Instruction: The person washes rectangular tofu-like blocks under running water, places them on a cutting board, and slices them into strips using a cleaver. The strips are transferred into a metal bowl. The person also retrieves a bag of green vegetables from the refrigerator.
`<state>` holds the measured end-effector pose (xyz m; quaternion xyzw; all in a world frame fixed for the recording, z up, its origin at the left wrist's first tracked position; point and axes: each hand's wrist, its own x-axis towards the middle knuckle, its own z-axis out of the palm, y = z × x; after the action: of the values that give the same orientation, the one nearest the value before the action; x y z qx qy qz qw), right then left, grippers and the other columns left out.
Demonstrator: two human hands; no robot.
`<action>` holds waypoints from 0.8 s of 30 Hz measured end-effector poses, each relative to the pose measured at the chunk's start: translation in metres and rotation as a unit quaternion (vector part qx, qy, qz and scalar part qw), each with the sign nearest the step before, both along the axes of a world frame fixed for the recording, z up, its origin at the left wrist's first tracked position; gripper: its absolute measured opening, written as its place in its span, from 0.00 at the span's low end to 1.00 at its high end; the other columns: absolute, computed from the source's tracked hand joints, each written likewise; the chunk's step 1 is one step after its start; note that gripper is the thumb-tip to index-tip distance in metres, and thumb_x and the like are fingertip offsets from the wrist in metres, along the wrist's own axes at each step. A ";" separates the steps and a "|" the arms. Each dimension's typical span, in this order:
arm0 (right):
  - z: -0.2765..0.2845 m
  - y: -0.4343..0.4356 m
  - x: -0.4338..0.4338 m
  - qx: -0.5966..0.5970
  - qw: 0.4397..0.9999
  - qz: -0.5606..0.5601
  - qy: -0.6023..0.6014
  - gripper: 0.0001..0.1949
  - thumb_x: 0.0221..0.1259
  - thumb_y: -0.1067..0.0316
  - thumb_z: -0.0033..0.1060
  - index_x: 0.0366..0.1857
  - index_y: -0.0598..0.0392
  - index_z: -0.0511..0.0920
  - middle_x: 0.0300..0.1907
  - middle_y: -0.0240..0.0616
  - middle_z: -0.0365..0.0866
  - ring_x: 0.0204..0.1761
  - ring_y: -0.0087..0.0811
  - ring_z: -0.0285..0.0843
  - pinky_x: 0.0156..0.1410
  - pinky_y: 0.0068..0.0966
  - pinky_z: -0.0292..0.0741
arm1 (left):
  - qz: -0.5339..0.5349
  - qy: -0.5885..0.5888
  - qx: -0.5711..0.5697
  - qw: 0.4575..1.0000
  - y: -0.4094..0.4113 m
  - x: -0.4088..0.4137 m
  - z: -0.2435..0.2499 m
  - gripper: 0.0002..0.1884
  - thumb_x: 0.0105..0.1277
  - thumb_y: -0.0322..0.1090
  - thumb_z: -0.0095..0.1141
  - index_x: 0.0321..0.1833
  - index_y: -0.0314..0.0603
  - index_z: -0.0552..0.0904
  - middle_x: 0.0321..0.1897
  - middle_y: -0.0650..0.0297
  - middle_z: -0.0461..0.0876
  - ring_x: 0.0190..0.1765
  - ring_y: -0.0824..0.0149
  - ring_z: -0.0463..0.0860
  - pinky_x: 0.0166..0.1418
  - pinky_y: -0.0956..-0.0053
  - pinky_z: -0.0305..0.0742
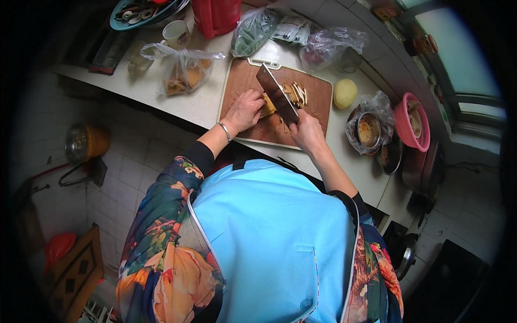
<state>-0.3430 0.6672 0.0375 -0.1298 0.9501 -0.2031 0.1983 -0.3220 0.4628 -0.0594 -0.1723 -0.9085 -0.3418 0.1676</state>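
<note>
My right hand [309, 130] grips the handle of a cleaver [278, 95], whose broad blade stands over a brown cutting board [240, 78] with a pale rim. With bent fingers, my left hand [245, 110] presses a yellow-brown piece of food [267, 105], perhaps dried tofu, just left of the blade. Its far end is partly hidden by the cleaver. Cut strips [298, 93] with pale insides and brown edges lie in a pile right of the blade. A few smaller bits [286, 126] are scattered nearer to me.
A peeled potato [345, 93] sits right of the board. Beyond it stand a metal bowl [368, 129] and a pink plastic basket [412, 121]. A knotted plastic bag [188, 76] of orange-brown food lies left; a bag of greens [253, 32] and a red jug [216, 16] are behind.
</note>
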 end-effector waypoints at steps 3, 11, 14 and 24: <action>-0.010 -0.004 0.003 0.020 1.000 -0.002 -0.007 0.11 0.55 0.68 0.54 0.41 0.57 0.75 0.37 0.61 0.81 0.44 0.61 0.78 0.49 0.52 0.75 | -0.019 -0.013 -0.010 1.000 -0.002 -0.002 -0.004 0.11 0.50 0.24 0.58 0.38 0.35 0.79 0.39 0.55 0.76 0.46 0.52 0.74 0.52 0.65 0.73; -0.042 -0.033 -0.001 0.089 0.995 -0.049 -0.025 0.09 0.55 0.68 0.56 0.37 0.59 0.77 0.39 0.60 0.81 0.45 0.60 0.79 0.51 0.51 0.75 | -0.014 -0.034 -0.006 0.999 -0.001 -0.003 -0.005 0.08 0.50 0.24 0.58 0.34 0.36 0.78 0.36 0.55 0.74 0.44 0.53 0.73 0.50 0.64 0.73; -0.053 -0.032 0.001 0.050 0.997 -0.065 0.011 0.08 0.55 0.67 0.57 0.36 0.58 0.77 0.37 0.58 0.82 0.44 0.59 0.80 0.49 0.50 0.76 | -0.008 -0.004 0.023 1.000 -0.002 -0.004 -0.010 0.07 0.49 0.24 0.58 0.32 0.36 0.78 0.34 0.56 0.74 0.43 0.53 0.74 0.50 0.64 0.73; -0.014 -0.030 0.002 0.066 0.997 -0.021 -0.029 0.11 0.53 0.68 0.58 0.39 0.60 0.78 0.34 0.60 0.80 0.42 0.58 0.79 0.47 0.47 0.75 | -0.026 -0.006 0.037 0.999 -0.013 -0.004 -0.011 0.08 0.49 0.25 0.61 0.32 0.35 0.79 0.34 0.55 0.74 0.43 0.53 0.75 0.48 0.64 0.74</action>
<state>-0.3410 0.6377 0.0236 -0.0908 0.9578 -0.1478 0.2291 -0.3260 0.4495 -0.0708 -0.1879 -0.8913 -0.3804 0.1598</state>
